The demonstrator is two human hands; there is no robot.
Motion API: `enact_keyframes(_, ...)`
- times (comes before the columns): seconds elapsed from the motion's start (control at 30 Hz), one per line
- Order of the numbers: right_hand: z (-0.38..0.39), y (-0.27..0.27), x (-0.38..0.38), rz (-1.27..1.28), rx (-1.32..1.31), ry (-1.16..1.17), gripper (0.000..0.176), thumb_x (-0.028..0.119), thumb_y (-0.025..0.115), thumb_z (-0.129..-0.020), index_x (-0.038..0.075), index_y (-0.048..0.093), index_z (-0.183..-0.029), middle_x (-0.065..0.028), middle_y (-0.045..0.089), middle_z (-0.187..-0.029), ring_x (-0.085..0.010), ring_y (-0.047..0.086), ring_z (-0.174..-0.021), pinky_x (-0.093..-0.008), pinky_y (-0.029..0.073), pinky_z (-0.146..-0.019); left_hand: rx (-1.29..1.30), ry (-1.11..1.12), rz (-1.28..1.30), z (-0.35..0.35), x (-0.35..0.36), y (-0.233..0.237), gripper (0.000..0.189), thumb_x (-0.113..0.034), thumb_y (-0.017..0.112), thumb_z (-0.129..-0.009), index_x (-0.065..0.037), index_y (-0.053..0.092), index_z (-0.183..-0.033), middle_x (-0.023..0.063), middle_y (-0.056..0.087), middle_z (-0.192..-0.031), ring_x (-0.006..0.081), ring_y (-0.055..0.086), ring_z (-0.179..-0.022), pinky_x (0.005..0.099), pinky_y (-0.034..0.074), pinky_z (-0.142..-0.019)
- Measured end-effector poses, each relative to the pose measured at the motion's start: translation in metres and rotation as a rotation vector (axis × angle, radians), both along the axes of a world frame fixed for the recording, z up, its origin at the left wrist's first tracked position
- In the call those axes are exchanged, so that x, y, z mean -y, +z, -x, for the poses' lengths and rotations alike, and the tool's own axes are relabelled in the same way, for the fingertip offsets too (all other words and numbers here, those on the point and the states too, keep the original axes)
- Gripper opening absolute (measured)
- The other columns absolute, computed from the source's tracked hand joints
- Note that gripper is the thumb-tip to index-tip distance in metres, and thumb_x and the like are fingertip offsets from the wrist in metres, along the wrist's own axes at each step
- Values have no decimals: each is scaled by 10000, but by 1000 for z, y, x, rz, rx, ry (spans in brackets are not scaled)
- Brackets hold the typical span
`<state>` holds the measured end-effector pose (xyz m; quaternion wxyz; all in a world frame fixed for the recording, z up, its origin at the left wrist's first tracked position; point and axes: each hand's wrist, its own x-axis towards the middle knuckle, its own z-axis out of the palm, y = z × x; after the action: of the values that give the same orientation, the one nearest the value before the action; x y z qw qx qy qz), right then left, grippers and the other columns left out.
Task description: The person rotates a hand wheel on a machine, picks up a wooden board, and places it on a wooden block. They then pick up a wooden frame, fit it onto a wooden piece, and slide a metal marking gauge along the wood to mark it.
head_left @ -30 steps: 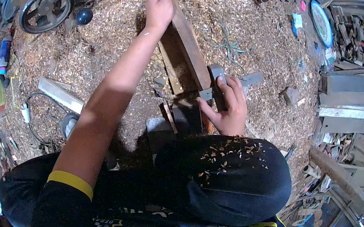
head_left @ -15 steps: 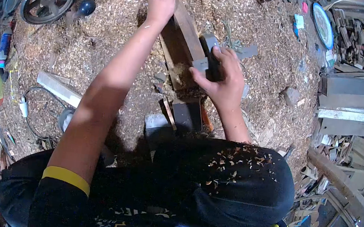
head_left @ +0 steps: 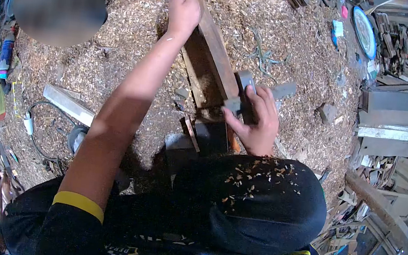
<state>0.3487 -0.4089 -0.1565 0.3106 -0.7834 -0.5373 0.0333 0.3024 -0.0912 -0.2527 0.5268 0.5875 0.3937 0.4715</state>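
Note:
A long, brown piece of wood [head_left: 217, 52] runs from the upper middle toward my knees, its left side in deep shadow. At its far end my left hand [head_left: 184, 9] is closed round the top. My right hand [head_left: 258, 119] grips what looks like a hand plane [head_left: 245, 84], a dark block with a flat grey crosspiece sticking out on both sides. The thumb presses behind the left wing and the fingers curl over the block. The tool lies against the right edge of the wood, near its close end. A dark block [head_left: 211, 136] lies just below that end.
Wood shavings [head_left: 139, 31] cover the ground and dot my dark-clothed knee [head_left: 271, 203]. At left are a pale board [head_left: 68, 104] and a cable with a white plug [head_left: 28, 124]. A stone [head_left: 326, 112] and stacked timber [head_left: 394, 114] lie at right. A patch upper left is blurred.
My right hand has drawn the plane along the wood toward me and slightly right. My left hand stays at the far end. The view has shifted a little.

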Motion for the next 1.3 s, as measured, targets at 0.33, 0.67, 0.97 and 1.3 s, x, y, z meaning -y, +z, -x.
enact_keyframes(0.33, -14, -13, -118, -131, -7, 29, 704, 353, 1018, -712, -9, 770, -1262, -209, 749, -1265, -417, 707, -1244, -482, 578, -1084, -28, 4, 57, 2, 4, 13, 408, -310, 420, -1203, -23, 701, -1128, 106, 772, -992, 213, 723, -929, 382, 563, -906)
enact_keyframes(0.67, -8, -2, -46, -145, -7, 32, 723, 301, 1068, -699, -33, 731, -1245, -224, 764, -1275, -417, 721, -1280, -490, 570, -1097, -7, -43, 0, 0, -7, -4, 431, -312, 409, -1214, 2, 700, -1178, 127, 783, -1077, 213, 732, -1010, 381, 572, -966)
enact_keyframes(0.97, 7, -4, 17, -37, 0, -38, 721, 301, 1046, -715, -20, 744, -1286, -224, 740, -1325, -465, 676, -1336, -526, 557, -1111, 17, -32, -5, -3, -8, -9, 423, -300, 401, -1217, -2, 700, -1181, 139, 785, -1098, 210, 736, -1033, 385, 574, -955)
enact_keyframes(1.3, -5, -3, -68, -49, 40, 37, 668, 286, 1031, -730, -9, 757, -1262, -208, 734, -1285, -434, 689, -1278, -486, 588, -1046, 14, 1, 42, 0, 4, 3, 436, -312, 390, -1219, -8, 701, -1190, 129, 783, -1066, 202, 725, -1008, 373, 569, -943)
